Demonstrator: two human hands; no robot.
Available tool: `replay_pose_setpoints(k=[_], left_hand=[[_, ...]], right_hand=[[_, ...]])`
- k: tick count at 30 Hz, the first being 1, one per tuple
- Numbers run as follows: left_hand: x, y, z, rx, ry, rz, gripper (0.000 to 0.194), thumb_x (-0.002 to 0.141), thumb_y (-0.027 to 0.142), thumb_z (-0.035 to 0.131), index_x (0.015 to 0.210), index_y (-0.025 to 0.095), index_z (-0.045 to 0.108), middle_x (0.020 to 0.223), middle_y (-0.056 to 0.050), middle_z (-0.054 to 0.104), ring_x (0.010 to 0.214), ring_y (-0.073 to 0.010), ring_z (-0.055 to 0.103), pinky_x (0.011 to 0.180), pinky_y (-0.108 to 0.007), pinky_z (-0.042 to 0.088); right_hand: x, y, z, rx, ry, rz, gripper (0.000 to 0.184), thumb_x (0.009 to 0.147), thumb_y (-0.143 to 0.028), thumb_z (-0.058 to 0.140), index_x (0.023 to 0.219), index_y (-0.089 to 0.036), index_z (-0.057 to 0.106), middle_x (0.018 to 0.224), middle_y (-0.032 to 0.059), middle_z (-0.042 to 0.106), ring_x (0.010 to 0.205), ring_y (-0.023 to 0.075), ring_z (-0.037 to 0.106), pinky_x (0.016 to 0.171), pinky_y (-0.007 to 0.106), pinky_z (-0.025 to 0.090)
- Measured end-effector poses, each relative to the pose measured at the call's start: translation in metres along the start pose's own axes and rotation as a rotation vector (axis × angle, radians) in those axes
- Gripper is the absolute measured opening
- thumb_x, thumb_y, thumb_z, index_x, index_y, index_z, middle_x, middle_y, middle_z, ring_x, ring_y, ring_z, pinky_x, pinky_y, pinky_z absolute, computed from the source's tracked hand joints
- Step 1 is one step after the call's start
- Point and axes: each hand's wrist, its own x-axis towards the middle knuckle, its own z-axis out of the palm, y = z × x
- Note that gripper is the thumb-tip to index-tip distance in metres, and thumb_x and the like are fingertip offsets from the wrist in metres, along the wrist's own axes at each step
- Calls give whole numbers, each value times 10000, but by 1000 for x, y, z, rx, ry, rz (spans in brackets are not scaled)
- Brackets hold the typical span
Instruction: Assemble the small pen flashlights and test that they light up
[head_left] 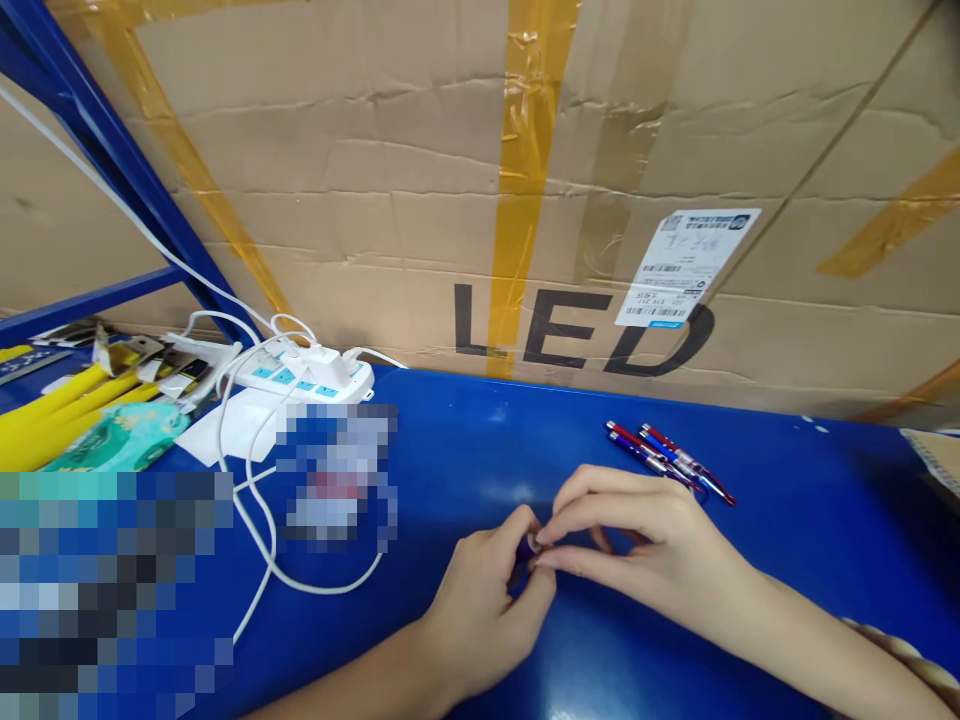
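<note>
My left hand (pixel 499 590) is closed around a small purple pen-like tube (pixel 526 549), most of it hidden by the fingers. Thumb and fingertips of my right hand (pixel 630 530) pinch together at the tube's pale end; whether a separate small part sits between them cannot be made out. Just beyond my right hand, several slim metallic pens (pixel 652 455) in red and blue with silver parts lie side by side on the blue table (pixel 465 450). The right hand partly covers their near ends.
A white power strip (pixel 330 375) with plugs and looping white cables (pixel 274 560) lies to the left. Yellow-handled items (pixel 82 400) and a green packet (pixel 124 435) are farther left. A large cardboard box (pixel 390 220) marked LED stands behind the table. Some areas are pixelated.
</note>
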Motion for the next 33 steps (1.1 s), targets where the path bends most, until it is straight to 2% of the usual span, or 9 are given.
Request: replay_pose_setpoints(k=[6,9,11,13,15,19,25,30,33], left_hand=[[-4,6,4,-12,8,-10,160,841,198,385,693,196,324,551,69,302,436,-101,276,426,-210,206],[-5,9,4,-115,41,-10,224,855,222,388,662,202,278,536,70,269,443,-106,249,429,-219,206],[-5,11,5,-210,68,-25,252,852,240,395,647,208,252,529,69,261,450,-109,240,429,-225,204],[-7,11,7,-275,82,-41,267,845,248,408,638,211,242,529,66,267,456,-110,239,432,-230,202],[-8,11,11,-310,80,-62,270,838,248,422,639,212,244,529,67,264,457,-108,233,432,-232,196],[-10,11,13,-351,73,-98,264,833,243,430,642,209,252,524,70,253,457,-107,230,432,-232,190],[-6,13,6,-243,28,-22,230,828,229,422,660,207,268,546,74,257,450,-100,211,421,-219,183],[3,2,2,-82,54,-108,188,796,284,466,722,205,312,604,64,364,475,-106,328,454,-203,262],[8,-5,-2,-32,75,-146,196,794,330,479,771,204,330,683,47,430,474,-102,353,467,-202,295]], right_hand=[[-3,-8,-25,-151,-38,6,187,808,-341,612,897,-195,687,802,21,639,581,70,557,548,179,447],[-18,1,-49,-364,-113,175,172,765,-376,641,830,-222,682,767,2,648,535,85,565,527,206,442],[-38,15,-60,-511,-222,307,106,703,-264,680,807,-242,674,721,-17,644,506,101,577,473,210,406],[-61,30,-63,-605,-249,434,221,627,-118,654,806,-250,658,601,-40,615,450,114,571,414,203,362],[-81,44,-60,-605,-240,464,287,617,-135,638,880,-252,636,724,-22,645,464,111,575,438,211,405],[-96,57,-48,-510,-200,496,233,646,-90,542,835,-217,592,797,-5,616,455,82,550,421,190,403],[-66,48,-37,-286,-252,321,155,791,-128,478,821,-182,621,826,39,630,689,117,594,620,220,471],[-32,42,-13,22,-137,333,200,772,-320,620,885,-159,652,817,52,647,726,128,596,505,169,450],[-17,47,10,274,-121,420,321,699,-405,686,876,-138,667,697,30,622,512,85,533,424,169,429]])
